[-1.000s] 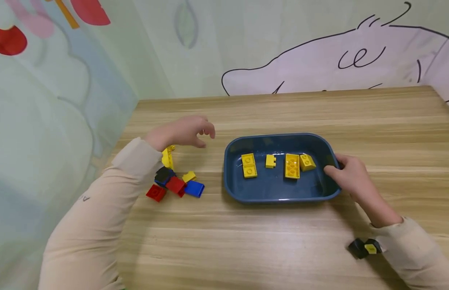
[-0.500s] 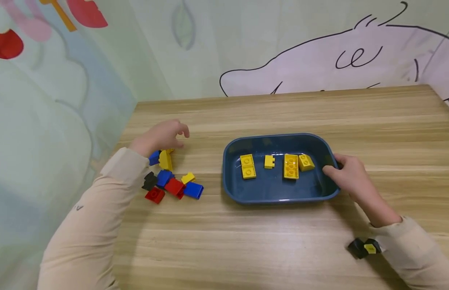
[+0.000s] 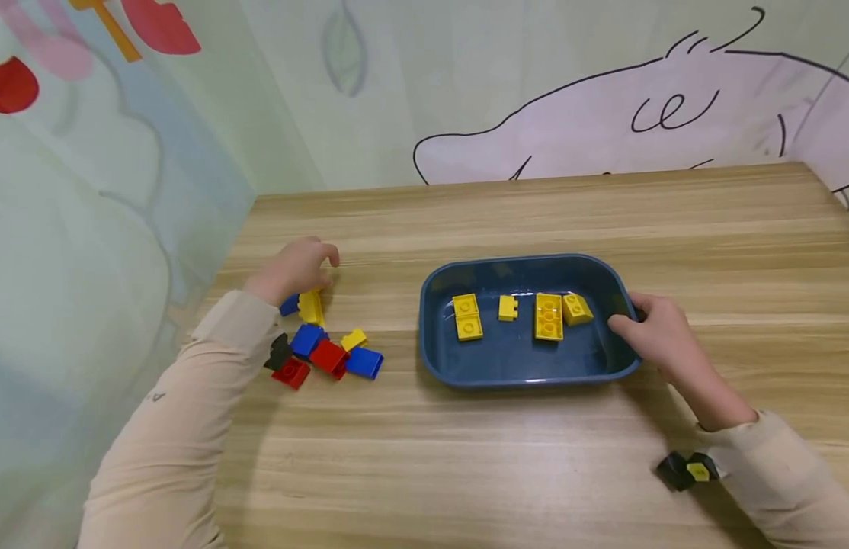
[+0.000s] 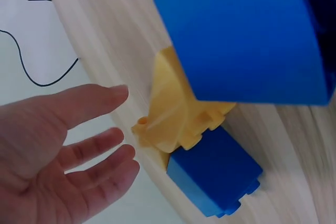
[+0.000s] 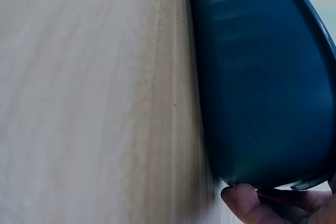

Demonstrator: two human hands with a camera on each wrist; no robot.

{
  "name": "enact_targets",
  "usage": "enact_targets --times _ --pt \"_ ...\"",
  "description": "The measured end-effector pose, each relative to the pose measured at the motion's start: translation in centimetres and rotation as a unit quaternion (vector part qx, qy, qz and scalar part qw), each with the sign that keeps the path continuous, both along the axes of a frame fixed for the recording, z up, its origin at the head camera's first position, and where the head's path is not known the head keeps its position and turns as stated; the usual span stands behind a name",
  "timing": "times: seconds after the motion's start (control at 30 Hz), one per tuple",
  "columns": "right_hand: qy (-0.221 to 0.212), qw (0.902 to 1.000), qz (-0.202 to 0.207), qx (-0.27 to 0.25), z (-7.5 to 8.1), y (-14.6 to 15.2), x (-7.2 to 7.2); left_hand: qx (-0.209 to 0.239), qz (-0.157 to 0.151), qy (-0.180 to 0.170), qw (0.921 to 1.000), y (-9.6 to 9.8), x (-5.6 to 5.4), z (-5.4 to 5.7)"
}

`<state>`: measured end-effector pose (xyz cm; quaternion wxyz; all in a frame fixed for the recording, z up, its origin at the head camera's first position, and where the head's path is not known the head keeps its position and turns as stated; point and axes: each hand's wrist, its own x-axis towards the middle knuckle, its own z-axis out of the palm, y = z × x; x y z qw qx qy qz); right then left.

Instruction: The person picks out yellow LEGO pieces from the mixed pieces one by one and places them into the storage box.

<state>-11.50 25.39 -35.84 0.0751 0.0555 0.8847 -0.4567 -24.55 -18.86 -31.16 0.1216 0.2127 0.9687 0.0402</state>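
Observation:
My left hand (image 3: 296, 267) hovers by the far side of the loose toy bricks, fingers bent and apart. Its thumb and fingers (image 4: 102, 174) hold nothing in the left wrist view, just beside a yellow curved brick (image 4: 173, 108). Around that brick are a blue brick (image 4: 215, 169) and a larger-looking blue brick (image 4: 247, 40) close to the camera. With my right hand (image 3: 661, 332) I grip the right end of a dark blue bin (image 3: 427, 358), thumb over the rim. The bin's outer wall (image 5: 262, 87) fills much of the right wrist view.
Inside the bin lie several yellow bricks (image 3: 549, 316). Red bricks (image 3: 328, 357), a black brick (image 3: 278, 353) and a small yellow brick (image 3: 354, 339) lie left of it. A black item with a yellow patch (image 3: 697, 471) is by the right sleeve. Walls border the wooden table (image 3: 466, 473).
My left hand has moved left and slightly nearer, from beside the bin to the yellow curved brick. The right hand still holds the bin, which stays in place.

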Motion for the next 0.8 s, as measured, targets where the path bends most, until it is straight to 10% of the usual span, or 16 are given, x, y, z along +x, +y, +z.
enact_targets --times 0.8 --pt "0.002 1.0000 -0.001 0.000 -0.2 0.1 0.0 -0.020 0.046 0.026 0.9984 -0.5 -0.1 -1.1"
